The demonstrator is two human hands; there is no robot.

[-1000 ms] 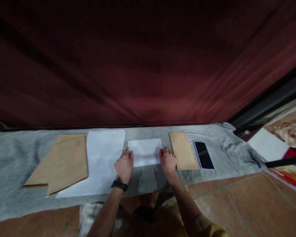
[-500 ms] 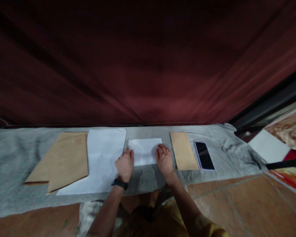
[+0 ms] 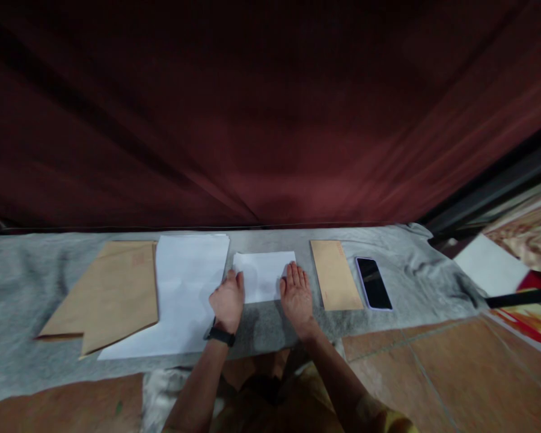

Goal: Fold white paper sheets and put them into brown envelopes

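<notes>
A folded sheet of white paper (image 3: 265, 275) lies flat on the grey cloth between my hands. My left hand (image 3: 228, 302), with a dark watch at the wrist, is closed at the paper's left edge, thumb and curled fingers on that edge. On the right edge, my right hand (image 3: 296, 296) lies flat with its fingers stretched out side by side. Just right of it is a small brown envelope (image 3: 336, 275). To the left of my left hand is a stack of larger white sheets (image 3: 189, 288), partly covered by large brown envelopes (image 3: 121, 288).
A phone with a purple edge (image 3: 373, 284) lies at the right on the grey cloth (image 3: 433, 270). A dark red curtain (image 3: 270, 150) hangs behind the cloth-covered surface. Floor tiles (image 3: 469, 361) show below its front edge, and a printed sheet is at the far right.
My right hand has flattened, its fingers straightening from a curl at the paper's right edge. My left hand stays at the left edge. The view has shifted slightly.
</notes>
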